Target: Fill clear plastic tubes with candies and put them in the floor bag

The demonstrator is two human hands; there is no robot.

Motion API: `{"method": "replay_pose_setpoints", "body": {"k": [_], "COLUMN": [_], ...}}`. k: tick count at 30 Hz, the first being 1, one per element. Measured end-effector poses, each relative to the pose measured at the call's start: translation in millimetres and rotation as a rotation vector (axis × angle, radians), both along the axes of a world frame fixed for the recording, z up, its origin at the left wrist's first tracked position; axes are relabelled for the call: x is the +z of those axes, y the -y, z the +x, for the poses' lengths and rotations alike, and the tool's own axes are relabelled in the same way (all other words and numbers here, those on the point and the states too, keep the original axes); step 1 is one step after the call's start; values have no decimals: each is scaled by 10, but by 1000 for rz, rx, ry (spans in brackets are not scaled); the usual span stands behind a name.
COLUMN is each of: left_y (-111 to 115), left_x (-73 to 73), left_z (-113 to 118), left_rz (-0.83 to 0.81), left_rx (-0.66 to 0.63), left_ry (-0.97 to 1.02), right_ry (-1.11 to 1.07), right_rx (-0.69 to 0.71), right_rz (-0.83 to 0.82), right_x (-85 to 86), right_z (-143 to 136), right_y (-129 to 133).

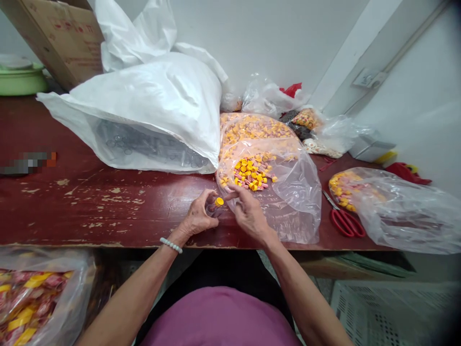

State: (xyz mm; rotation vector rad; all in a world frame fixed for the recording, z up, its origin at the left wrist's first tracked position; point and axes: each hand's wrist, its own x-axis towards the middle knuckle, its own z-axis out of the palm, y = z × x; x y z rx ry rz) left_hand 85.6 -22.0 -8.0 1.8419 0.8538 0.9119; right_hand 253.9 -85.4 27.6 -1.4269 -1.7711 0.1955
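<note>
My left hand (202,212) is closed round a small clear plastic tube or bottle (212,209), held above the front of the table. A yellow cap (219,202) shows at its upper end, with something reddish below it. Just to the right, my right hand (249,214) has its index finger stretched toward the cap, the other fingers loosely bent; I see nothing in it. Beyond that hand, many yellow-capped pieces with red-and-white bodies (252,174) lie at the mouth of a clear plastic bag (295,192). A large white sack (162,105) lies open at left, clear plastic pieces (154,144) inside.
Red-handled scissors (345,221) lie at right beside another clear bag (403,216) of yellow pieces. A bag of wrapped yellow-and-red items (32,302) stands below the table's front edge at left. A cardboard box (68,43) and a green basin (21,79) are at back left.
</note>
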Motion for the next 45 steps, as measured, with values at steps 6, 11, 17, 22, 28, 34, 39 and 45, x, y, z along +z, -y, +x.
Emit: {"method": "replay_pose_setpoints", "body": {"k": [6, 11, 17, 22, 28, 34, 39, 45], "left_y": [4, 23, -1, 1, -5, -20, -20, -18], "left_x": [18, 70, 18, 32, 16, -21, -33, -2], "left_z": [3, 8, -2, -2, -17, -36, -37, -31], "left_rz": [-41, -69, -85, -75, -25, 54, 72, 27], "left_rx": [-17, -14, -41, -31, -37, -24, -26, 2], "left_ry": [58, 58, 72, 42, -26, -69, -86, -98], "right_ry": [387, 662, 568, -37, -632, -411, -137, 120], "right_rx": [-442, -439, -400, -404, -30, -81, -80, 61], "right_rz": [-104, -144, -232, 16, -47, -36, 65, -26], "right_x": [-249, -389, -345, -118, 63, 0, 102, 155], "right_z": [760, 910, 883, 527, -344, -397, -387, -404], "right_y": [-339, -398, -454, -328, -90, -22, 78, 41]}}
